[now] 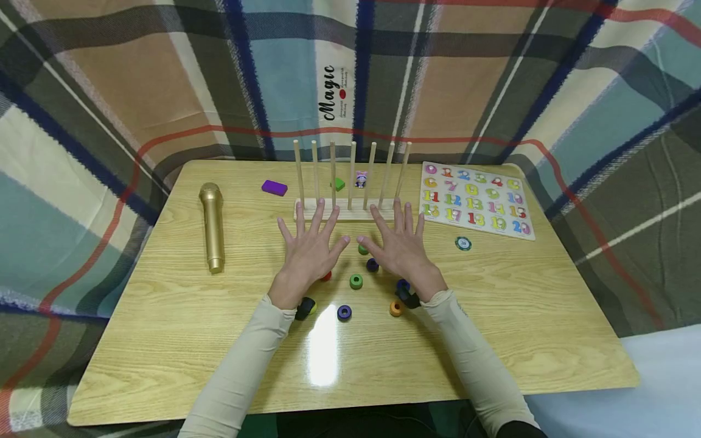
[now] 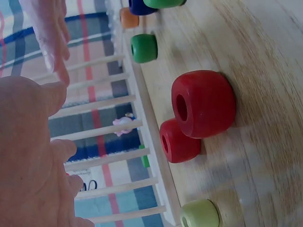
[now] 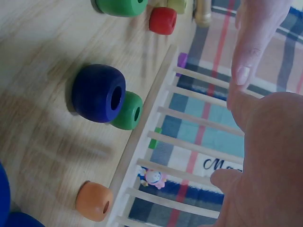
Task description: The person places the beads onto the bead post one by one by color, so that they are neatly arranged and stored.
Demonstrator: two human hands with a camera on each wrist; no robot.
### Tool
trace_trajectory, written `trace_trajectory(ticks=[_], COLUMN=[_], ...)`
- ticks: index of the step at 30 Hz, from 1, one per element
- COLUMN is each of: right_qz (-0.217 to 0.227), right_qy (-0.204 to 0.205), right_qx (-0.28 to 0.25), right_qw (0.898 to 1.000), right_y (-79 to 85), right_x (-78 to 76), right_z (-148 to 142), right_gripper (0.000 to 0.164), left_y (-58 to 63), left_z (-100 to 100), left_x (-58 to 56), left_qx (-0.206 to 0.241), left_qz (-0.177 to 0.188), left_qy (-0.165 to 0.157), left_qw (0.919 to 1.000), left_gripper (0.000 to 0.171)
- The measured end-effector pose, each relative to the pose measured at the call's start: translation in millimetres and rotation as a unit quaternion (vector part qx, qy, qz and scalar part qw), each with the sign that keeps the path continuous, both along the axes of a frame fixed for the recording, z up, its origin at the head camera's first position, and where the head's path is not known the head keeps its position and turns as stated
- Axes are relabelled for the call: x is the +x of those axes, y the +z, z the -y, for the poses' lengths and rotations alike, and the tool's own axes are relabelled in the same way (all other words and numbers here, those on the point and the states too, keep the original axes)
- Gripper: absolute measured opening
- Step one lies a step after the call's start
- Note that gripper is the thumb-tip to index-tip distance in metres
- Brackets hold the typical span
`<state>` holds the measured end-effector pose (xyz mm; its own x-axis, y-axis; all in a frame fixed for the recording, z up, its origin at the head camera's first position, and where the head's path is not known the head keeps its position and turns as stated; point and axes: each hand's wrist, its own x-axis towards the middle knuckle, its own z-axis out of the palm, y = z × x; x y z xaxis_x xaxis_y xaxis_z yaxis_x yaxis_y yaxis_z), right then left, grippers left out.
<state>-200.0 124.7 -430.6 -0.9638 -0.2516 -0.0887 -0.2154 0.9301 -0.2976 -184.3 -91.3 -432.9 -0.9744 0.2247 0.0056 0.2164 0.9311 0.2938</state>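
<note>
My left hand (image 1: 311, 249) and right hand (image 1: 402, 249) are held out over the table with fingers spread, palms down, gripping nothing. Just beyond the fingertips stands a wooden peg rack (image 1: 353, 215) with several bare upright rods. Around and beneath the hands lie loose beads with holes: a green bead (image 1: 356, 281), a dark blue bead (image 1: 344, 312) and an orange bead (image 1: 395, 308). Two red beads, the nearer one (image 2: 208, 104) larger in the left wrist view, sit beside a yellow-green bead (image 2: 203, 216). In the right wrist view, another dark blue bead (image 3: 92, 94) partly covers a green one (image 3: 130, 111).
A gold microphone (image 1: 212, 228) lies at the left. A number board (image 1: 476, 201) is at the back right, with a round chip (image 1: 463, 243) in front. Behind the rack are a purple block (image 1: 274, 188), a green block (image 1: 338, 184) and a small figurine (image 1: 361, 179).
</note>
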Motion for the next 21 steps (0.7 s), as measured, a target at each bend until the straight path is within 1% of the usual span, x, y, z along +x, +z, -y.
trace_trajectory(ticks=[9, 15, 18, 21], right_qz=[-0.001, 0.002, -0.008, -0.031], right_qy=[-0.001, 0.001, 0.004, 0.008], right_qx=[-0.001, 0.001, -0.016, -0.048], right_qw=[1.000, 1.000, 1.000, 0.998], right_y=[0.9, 2.0, 3.4, 5.9], right_x=[-1.1, -2.6, -1.8, 0.4], right_z=[0.4, -0.2, -1.2, -3.7], right_gripper=[0.084, 0.085, 0.084, 0.080], left_y=[0.3, 2.3, 4.4, 5.1], left_z=[-0.8, -1.6, 3.8, 16.9], left_x=[0.0, -0.4, -1.3, -5.7], left_qx=[-0.009, -0.004, 0.018, 0.072], left_qz=[-0.010, -0.002, 0.009, 0.014], left_qy=[0.001, -0.003, -0.002, 0.010], left_qw=[0.9999, 1.0000, 0.9998, 0.9973], left_gripper=[0.073, 0.073, 0.075, 0.076])
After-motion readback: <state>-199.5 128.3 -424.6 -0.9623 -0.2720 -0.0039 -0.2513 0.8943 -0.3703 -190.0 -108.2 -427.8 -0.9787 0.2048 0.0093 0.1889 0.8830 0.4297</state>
